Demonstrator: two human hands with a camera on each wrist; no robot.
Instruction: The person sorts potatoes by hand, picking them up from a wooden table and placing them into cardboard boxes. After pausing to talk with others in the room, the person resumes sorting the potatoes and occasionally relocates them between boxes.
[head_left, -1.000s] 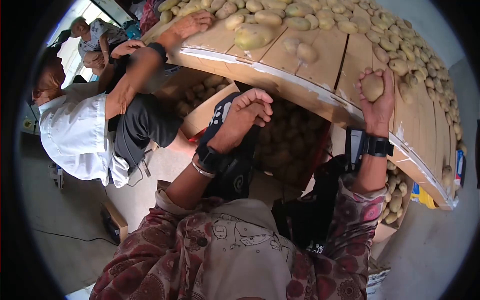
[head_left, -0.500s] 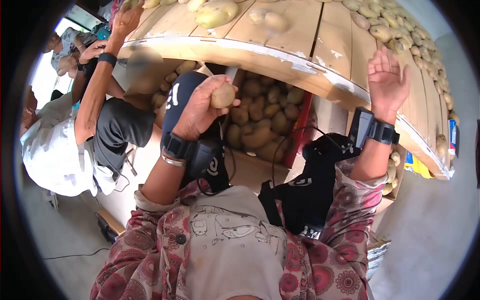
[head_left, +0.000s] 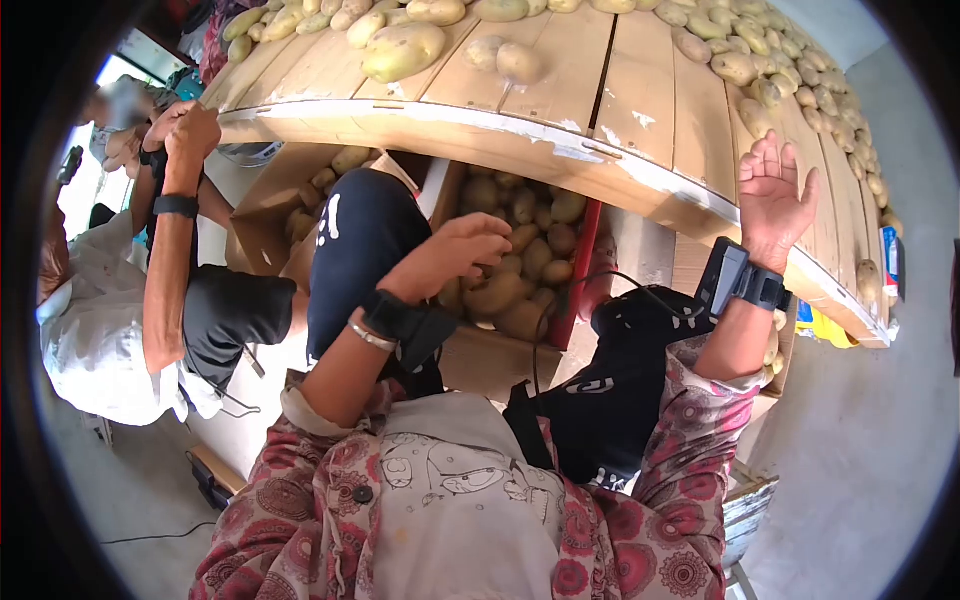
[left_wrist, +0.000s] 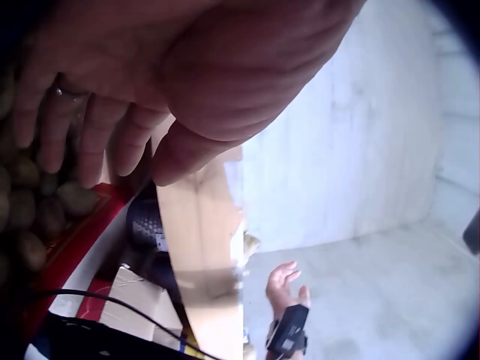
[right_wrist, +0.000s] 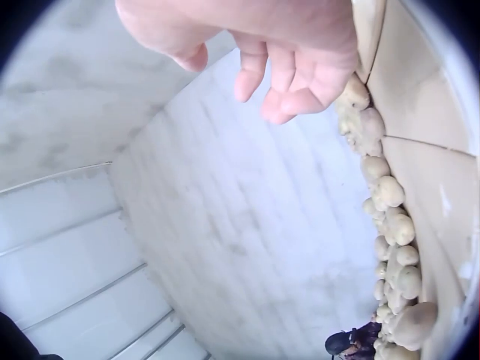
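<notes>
My left hand (head_left: 455, 258) hangs over a box (head_left: 590, 290) with a red side, filled with potatoes (head_left: 535, 255). Its fingers are loosely bent and hold nothing; the left wrist view shows the fingers (left_wrist: 94, 142) spread apart, with the potatoes beyond them. My right hand (head_left: 775, 195) is raised over the right part of the wooden table (head_left: 640, 130), palm up and fingers loosely extended, with no potato in it. In the right wrist view a row of potatoes (right_wrist: 397, 225) lies on the boards beyond that hand.
Many potatoes (head_left: 735, 68) cover the table's far and right parts; a large one (head_left: 403, 52) lies near its front edge. Another person's hand (head_left: 190, 135) is at the table's left end. A second cardboard box (head_left: 260, 215) of potatoes stands below. A black cable (head_left: 640, 283) crosses near my knee.
A potato was in my right hand at first, then in my left; now both hands are without it. My left hand has moved right over the box. The other person's hand has come down from the table.
</notes>
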